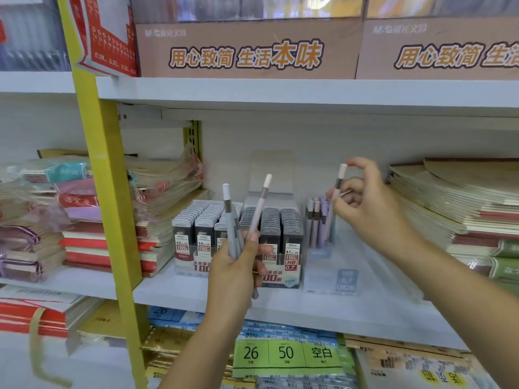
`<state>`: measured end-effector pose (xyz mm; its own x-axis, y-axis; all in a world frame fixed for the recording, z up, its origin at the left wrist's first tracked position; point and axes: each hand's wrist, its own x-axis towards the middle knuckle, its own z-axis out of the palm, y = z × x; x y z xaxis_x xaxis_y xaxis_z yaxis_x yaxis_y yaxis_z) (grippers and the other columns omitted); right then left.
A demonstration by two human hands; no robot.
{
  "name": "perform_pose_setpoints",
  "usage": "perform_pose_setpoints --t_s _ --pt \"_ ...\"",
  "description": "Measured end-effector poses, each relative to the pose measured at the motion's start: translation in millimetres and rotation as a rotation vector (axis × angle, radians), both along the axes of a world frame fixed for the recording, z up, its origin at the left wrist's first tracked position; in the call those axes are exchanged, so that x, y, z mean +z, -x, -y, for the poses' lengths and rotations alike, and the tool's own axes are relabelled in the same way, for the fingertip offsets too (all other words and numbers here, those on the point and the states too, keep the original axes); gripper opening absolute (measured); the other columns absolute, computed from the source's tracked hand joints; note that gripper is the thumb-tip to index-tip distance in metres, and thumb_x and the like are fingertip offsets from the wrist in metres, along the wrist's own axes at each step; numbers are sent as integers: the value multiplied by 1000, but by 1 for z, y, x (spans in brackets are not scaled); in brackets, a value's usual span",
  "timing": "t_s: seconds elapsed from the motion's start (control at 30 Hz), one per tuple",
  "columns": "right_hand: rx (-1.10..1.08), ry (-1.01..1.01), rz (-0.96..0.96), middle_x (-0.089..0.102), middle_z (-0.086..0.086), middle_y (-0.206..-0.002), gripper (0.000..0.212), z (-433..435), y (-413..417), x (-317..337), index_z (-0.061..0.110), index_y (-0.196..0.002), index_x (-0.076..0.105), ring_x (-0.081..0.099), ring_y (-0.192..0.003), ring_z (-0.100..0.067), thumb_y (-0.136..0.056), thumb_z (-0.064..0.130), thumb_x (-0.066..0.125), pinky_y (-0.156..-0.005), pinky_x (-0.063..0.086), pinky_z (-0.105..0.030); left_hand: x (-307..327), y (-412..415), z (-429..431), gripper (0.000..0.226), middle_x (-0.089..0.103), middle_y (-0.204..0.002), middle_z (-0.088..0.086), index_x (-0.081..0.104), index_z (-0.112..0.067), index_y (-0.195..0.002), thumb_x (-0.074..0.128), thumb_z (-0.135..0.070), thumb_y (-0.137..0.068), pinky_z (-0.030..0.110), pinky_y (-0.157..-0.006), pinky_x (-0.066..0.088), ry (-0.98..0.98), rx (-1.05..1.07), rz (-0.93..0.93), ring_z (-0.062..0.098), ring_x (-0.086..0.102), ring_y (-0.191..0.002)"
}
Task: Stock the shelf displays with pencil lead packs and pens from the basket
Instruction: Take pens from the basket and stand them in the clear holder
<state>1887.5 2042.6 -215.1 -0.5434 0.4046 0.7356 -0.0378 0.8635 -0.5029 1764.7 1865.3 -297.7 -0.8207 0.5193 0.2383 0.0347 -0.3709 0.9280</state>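
Two pens (259, 211): slim pastel barrels, dark band under a pale cap, fanned upright in the left hand (238, 265), fingers wrapped round them
Third pen (338, 183): same look, pinched by the right hand (368, 203) above the clear pen display (344, 279) on the shelf (309, 307)
Lead packs (202, 228): dark boxes, rowed just left

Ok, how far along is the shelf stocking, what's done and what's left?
Done: the grey pencil lead packs line their display rows, and several pastel pens stand in the clear plastic holder. In hand: the right grip pinches a pale pink-capped pen at that holder. Left: two more pens held in the left grip. The basket is out of view.
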Motion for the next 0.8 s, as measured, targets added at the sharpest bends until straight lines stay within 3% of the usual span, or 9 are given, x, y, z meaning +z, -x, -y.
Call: perform_pose_setpoints --t_s 0.1,0.23,0.33,0.43,0.6,0.7,0.8 --pt "-24 -42 68 63 7 -85 51 -11 12 -15 39 -120 35 64 -69 -10 -91 9 64 -63 50 -24 -3 1 -2 16 73 -73 2 71 -21 -94 59 -32 -98 23 -36 40 7 -2 3 7 50 -43" --pt "-48 -121 92 61 12 -82 52 -24 20 -31 49 -106 34 61 -59 -4 -90 11 65 -56 44 -16 -6 3 -5 15 75 -76 2 69 -21 -97 59 -31 -99 22 -36 40 17 -3 3 7 51 -44" --pt "-69 -139 119 65 7 -76 41 -27 23 -40 51 -100 35 62 -59 -6 -93 19 60 -58 50 -30 -9 4 -7 16 72 -70 2 69 -19 -97 59 -32 -98 22 -36 38 41 -4 2 7 50 -42" --pt "-57 -130 92 65 8 -73 43 -27 25 -40 57 -95 36 63 -62 -2 -94 22 59 -56 49 -23 -11 5 -9 21 66 -60 2 70 -17 -93 59 -34 -98 22 -36 38 69 0 4 8 48 -41" --pt "-128 -172 132 65 8 -71 33 -23 27 -41 42 -95 38 61 -60 -4 -91 23 65 -55 46 -25 -13 4 -13 32 59 -51 1 72 -11 -88 59 -38 -97 22 -36 38 105 -1 -3 10 47 -39" --pt "-362 -405 167 59 11 -73 21 -20 27 -38 27 -96 51 54 -57 -12 -87 31 69 -49 36 -24 -13 3 -13 32 62 -52 -2 72 -9 -91 60 -39 -96 22 -36 40 108 -16 -27 9 49 -39" --pt "-507 -469 287 60 4 -87 17 -15 29 -34 23 -96 57 54 -63 -17 -90 38 62 -52 42 -27 -12 1 -13 31 66 -57 -2 72 -11 -91 60 -39 -96 23 -36 40 111 -32 -42 8 50 -40"
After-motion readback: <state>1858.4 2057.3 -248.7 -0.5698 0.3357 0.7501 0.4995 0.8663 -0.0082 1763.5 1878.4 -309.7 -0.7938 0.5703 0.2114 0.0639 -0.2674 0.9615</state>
